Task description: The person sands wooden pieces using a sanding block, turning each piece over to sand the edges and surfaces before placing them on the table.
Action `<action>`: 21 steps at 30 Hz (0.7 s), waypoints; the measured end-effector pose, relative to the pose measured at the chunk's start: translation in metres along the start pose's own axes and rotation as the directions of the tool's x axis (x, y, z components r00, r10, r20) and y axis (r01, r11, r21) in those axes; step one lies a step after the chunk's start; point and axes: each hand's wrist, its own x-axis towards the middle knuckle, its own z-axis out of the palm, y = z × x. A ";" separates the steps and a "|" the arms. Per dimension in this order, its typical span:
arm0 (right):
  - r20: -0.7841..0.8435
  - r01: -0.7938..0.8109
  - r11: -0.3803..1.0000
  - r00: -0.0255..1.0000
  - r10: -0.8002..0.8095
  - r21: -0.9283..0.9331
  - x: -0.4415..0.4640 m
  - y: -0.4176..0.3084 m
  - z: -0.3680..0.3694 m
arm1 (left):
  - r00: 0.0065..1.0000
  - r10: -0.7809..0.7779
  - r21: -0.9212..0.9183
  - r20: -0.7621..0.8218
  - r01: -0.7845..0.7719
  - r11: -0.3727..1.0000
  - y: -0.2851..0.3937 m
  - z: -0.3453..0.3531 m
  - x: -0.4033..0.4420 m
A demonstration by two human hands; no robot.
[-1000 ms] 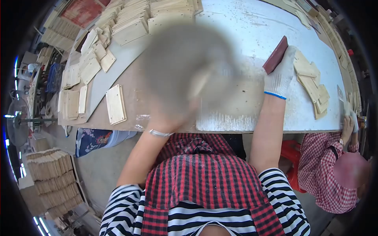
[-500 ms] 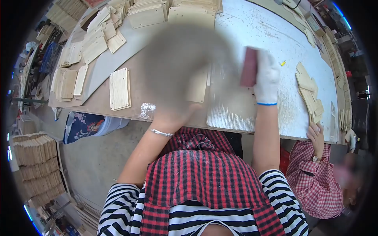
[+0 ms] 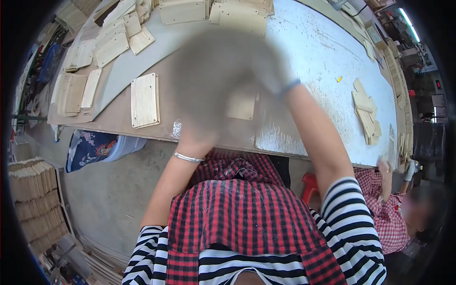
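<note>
A grey blur covers the middle of the view and hides the fingers of both my hands. My left hand (image 3: 199,137) is at the table's front edge, only its wrist side showing below the blur. My right hand (image 3: 276,78), in a white glove with a blue cuff, reaches leftward into the blur. What either hand holds is hidden. A thin wooden board (image 3: 241,107) lies partly visible between them. Left of my left hand, a small stack of wooden boards with corner holes (image 3: 145,100) lies on the brown part of the table.
More wooden boards lie in piles at the back (image 3: 237,19) and left (image 3: 111,45). Another loose pile (image 3: 365,114) lies at right, by a yellow bit (image 3: 339,79). A co-worker's hand (image 3: 384,166) is at the table's right front edge. A red stool (image 3: 310,186) stands below.
My right hand has swung left from the white surface into the blur; the dark red sanding block it held is now out of sight. The co-worker's hand has moved off the right pile.
</note>
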 end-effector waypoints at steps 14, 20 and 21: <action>-0.432 -0.274 0.879 0.789 0.438 0.391 0.023 0.031 0.013 | 0.945 0.256 0.389 -0.206 -0.161 0.907 0.012 0.039 0.017; -0.118 -0.283 0.291 0.501 0.858 0.914 -0.030 0.016 -0.038 | 0.955 0.282 0.365 -0.095 -0.230 0.902 0.006 0.021 0.009; -0.129 -0.266 0.284 0.479 0.868 0.921 -0.039 0.013 -0.044 | 0.961 0.271 0.351 -0.065 -0.232 0.907 0.005 0.016 0.008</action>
